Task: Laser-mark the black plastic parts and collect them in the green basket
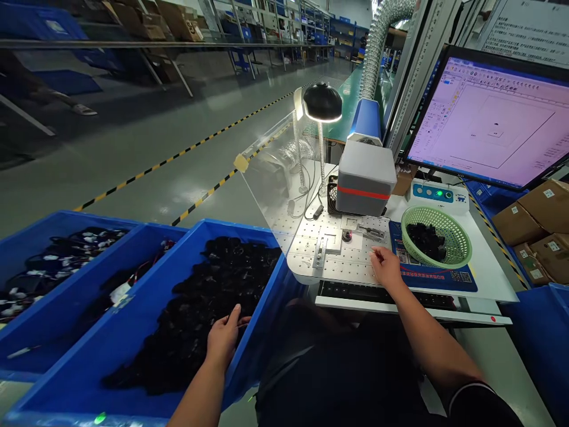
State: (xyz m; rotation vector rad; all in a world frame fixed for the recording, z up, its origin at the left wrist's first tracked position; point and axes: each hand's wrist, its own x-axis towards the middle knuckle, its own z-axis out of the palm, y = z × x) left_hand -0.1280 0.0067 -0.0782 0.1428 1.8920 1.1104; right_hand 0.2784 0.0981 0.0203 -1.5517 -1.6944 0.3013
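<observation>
My left hand point(224, 337) is over the right side of a blue bin point(57, 388) heaped with small black parts point(208, 296). Its thumb stands apart from the fingers, whose tips are partly hidden, and I make out nothing held. On the perforated metal plate point(297, 256), my right hand point(384, 265) rests near the front edge with loosely bent fingers and no visible object in them. Left of that hand, a small round black part point(347, 236) with a red light spot sits at the fixture, below the grey machine head point(367, 178). A metal clamp point(371, 232) lies beside it.
A green basket point(464, 252) with black parts stands on a blue mat point(438, 279). Behind are a control box point(440, 196) and a monitor point(489, 118). A clear panel point(267, 184) and a lit lamp point(323, 102) border the plate. Another bin point(146, 237) holds wired parts.
</observation>
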